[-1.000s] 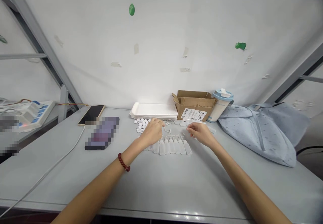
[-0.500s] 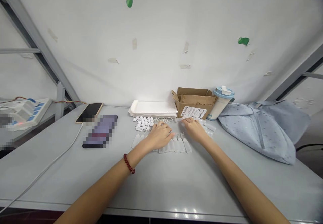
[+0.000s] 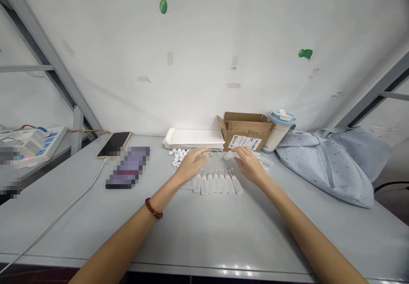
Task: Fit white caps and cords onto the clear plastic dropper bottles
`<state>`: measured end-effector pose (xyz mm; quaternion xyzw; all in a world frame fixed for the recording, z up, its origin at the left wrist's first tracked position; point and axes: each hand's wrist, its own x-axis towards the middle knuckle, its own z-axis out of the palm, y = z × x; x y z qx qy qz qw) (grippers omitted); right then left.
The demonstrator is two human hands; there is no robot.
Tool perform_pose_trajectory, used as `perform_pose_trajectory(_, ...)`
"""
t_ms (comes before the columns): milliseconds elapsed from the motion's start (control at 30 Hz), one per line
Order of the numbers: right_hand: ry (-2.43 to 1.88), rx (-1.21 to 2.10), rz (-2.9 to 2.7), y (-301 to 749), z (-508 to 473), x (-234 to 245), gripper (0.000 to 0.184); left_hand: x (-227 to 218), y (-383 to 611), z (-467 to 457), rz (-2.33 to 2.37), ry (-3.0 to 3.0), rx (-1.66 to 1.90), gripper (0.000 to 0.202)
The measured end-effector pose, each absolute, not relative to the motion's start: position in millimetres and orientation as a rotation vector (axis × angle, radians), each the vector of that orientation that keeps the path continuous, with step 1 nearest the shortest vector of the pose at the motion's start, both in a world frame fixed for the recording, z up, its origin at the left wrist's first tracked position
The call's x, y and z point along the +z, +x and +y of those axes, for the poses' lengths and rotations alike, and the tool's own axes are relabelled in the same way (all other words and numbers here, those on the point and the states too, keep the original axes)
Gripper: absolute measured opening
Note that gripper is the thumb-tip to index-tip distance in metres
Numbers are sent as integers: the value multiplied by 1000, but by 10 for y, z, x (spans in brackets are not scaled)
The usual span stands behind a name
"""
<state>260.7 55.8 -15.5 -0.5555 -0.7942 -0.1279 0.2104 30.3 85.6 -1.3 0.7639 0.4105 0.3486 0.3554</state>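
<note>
My right hand (image 3: 248, 164) pinches a small translucent plastic tube (image 3: 228, 155) between thumb and fingers, just in front of the cardboard box. More loose tubes (image 3: 267, 162) lie beyond it to the right. My left hand (image 3: 191, 165) hovers over a pile of white cords (image 3: 214, 152), thumb and fingers apart; I see nothing held between them. Partly behind the left hand is a heap of small white caps (image 3: 177, 156). Nearer to me, a row of translucent tubes with cord loops (image 3: 217, 184) lies side by side, its left end partly covered by my left wrist.
A stack of white flat packs (image 3: 194, 137), an open cardboard box (image 3: 247, 126) and a blue-lidded cup (image 3: 278, 131) stand along the wall. Blue-grey fabric (image 3: 326, 169) lies right. Left are a phone (image 3: 114, 144) with a white cable (image 3: 68, 207) and a blurred dark flat item (image 3: 129, 166).
My left hand has lifted off the row of tubes and shifted slightly left, its fingers parting. My right hand has brought a tube up in its fingers.
</note>
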Motion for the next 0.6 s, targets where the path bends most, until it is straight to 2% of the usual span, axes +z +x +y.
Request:
perform_pose_trajectory(300, -1209, -84, -1780, 2279, 139, 156, 9, 109, 248, 807, 938, 1730, 1019, 38)
perform_pose_trajectory(600, -1187, 283, -1558, 2246, 146, 77, 13, 60, 331, 637, 972, 2119, 1075, 40)
